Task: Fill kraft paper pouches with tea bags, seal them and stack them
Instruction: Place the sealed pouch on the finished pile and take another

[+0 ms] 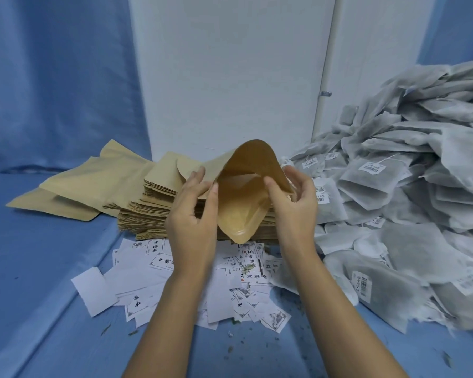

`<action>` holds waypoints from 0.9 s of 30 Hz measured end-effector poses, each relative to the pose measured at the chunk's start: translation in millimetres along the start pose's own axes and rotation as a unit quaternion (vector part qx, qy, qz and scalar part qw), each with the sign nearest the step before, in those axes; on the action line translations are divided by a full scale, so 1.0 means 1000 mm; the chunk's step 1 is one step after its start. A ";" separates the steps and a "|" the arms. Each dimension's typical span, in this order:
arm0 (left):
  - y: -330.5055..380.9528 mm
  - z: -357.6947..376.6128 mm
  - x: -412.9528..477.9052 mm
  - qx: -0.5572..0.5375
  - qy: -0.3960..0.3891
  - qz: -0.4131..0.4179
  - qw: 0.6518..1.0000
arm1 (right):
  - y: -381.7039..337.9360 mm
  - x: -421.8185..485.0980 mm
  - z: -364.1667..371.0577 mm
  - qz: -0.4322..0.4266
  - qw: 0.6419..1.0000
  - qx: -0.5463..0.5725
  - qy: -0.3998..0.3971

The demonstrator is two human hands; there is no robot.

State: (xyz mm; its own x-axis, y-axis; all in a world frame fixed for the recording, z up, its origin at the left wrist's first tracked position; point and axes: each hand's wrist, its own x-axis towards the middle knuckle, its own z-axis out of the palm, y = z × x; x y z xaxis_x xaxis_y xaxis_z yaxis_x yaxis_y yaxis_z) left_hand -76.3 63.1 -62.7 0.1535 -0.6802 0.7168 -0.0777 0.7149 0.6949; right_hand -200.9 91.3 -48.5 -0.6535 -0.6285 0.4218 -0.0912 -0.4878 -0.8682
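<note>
Left hand [191, 214] and right hand [295, 205] pinch a tan kraft paper pouch [241, 197] agape, brown lining showing, near the far edge of the blue table [52, 268].

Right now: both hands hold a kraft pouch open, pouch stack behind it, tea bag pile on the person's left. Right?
No: head view shows the tea bag pile on the person's right. Left hand and right hand do hold the kraft pouch open, pouch stack behind it.

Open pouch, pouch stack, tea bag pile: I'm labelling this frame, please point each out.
open pouch [238, 203]: head view, inner wall
pouch stack [148, 208]: head view, layered left edge
tea bag pile [393, 186]: head view, a bag mid-pile
</note>
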 end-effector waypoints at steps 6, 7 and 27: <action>0.005 0.003 0.002 0.036 0.051 0.076 0.995 | -0.003 0.007 -0.009 0.058 0.977 0.176 0.106; 0.004 0.003 0.001 0.043 0.056 0.077 0.995 | -0.003 0.011 -0.013 0.080 0.967 0.203 0.134; 0.017 0.019 -0.004 0.005 0.070 0.031 0.997 | 0.014 0.017 -0.082 0.028 0.725 -0.668 -0.163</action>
State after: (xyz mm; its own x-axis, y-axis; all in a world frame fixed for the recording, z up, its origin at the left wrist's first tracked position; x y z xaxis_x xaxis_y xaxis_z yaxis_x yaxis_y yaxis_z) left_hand -96.8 75.4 -52.8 0.2846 -0.6043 0.7442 -0.1006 0.7532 0.6500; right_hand -275.0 123.6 -74.9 -0.4916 -0.8410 0.2259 -0.8608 0.4300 -0.2723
